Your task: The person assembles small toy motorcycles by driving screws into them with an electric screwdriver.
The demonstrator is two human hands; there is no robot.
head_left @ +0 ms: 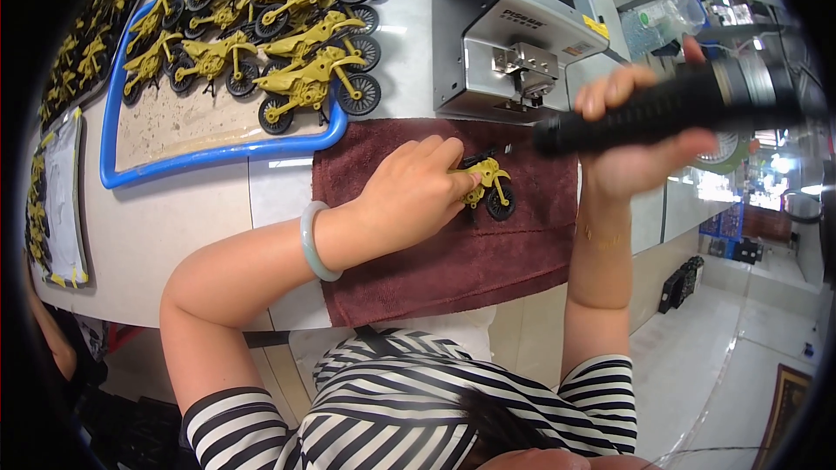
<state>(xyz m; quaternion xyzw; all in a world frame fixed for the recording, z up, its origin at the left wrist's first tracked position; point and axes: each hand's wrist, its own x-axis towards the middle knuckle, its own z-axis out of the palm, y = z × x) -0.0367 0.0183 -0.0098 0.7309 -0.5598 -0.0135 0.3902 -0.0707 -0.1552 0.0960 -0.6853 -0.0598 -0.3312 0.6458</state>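
My left hand (409,196) grips a small yellow toy motorcycle (489,184) and presses it onto a dark red cloth (453,270) on the table. Only the bike's front half and one black wheel show past my fingers. My right hand (631,130) is raised above the cloth's right side, closed around a black electric screwdriver (670,104) held nearly level, its tip pointing left toward the grey machine.
A grey screw feeder machine (514,30) stands behind the cloth. A blue-rimmed tray (218,155) at back left holds several yellow toy motorcycles (305,83); more lie along the far left edge. The table edge runs close to my body.
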